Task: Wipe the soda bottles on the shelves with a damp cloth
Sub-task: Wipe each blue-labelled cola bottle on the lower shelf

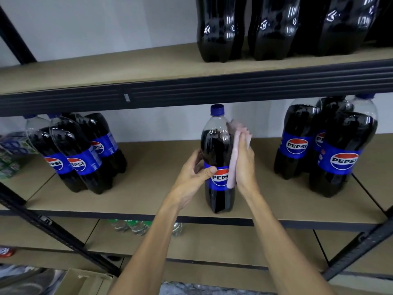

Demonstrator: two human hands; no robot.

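A shop: metal shelving [191, 90] holds identical Pepsi bottles [297, 141] above and either side of the grip [192, 169].

Two slender bare forearms [158, 235], skin uncovered to the wrists; bare left hand [194, 169] with short, plain thumbnail [212, 170]; bare right hand [245, 163].

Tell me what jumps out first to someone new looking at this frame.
A lone Pepsi bottle stands upright near the front of the middle shelf, the left hand gripping its label while the right hand presses a pink cloth against its right side. A left cluster and a right cluster of matching bottles flank it, and dark bottles stand on the upper shelf.
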